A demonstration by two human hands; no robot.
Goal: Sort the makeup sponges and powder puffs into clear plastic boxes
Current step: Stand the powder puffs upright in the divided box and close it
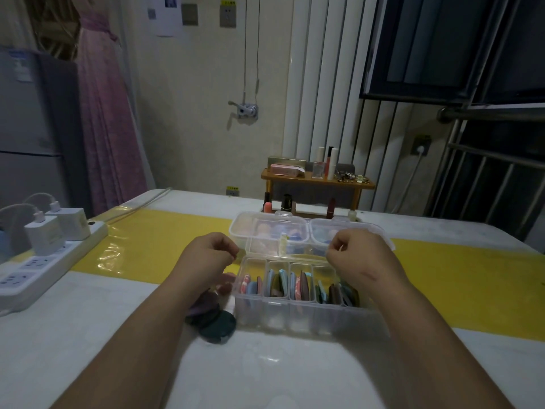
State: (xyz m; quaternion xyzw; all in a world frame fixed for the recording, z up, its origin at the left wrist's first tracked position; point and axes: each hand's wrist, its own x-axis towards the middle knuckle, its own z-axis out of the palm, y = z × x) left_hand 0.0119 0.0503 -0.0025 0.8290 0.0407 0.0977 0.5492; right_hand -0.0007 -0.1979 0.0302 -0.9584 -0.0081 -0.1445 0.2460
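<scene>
A clear compartment box (pixel 295 315) stands in front of me, with several flat powder puffs (pixel 303 286) on edge in its sections. Its clear lid (pixel 283 249) is tilted up behind them. My right hand (pixel 358 255) is curled at the lid's right end, thumb and finger pinched on its edge. My left hand (pixel 211 256) is curled in a loose fist just left of the lid's left corner and seems apart from it. Beside the box on the left, partly under my left forearm, lie loose puffs: a dark teal one (pixel 218 324), a purple one (pixel 205 302). Behind stands a second clear box (pixel 267 227), shut, with pale sponges inside.
A white power strip (pixel 38 267) with two chargers lies at the table's left edge. Lipsticks (pixel 287 203) stand behind the boxes, under a small wooden shelf (pixel 315 180) with bottles. A yellow strip (pixel 153 240) runs across the white table.
</scene>
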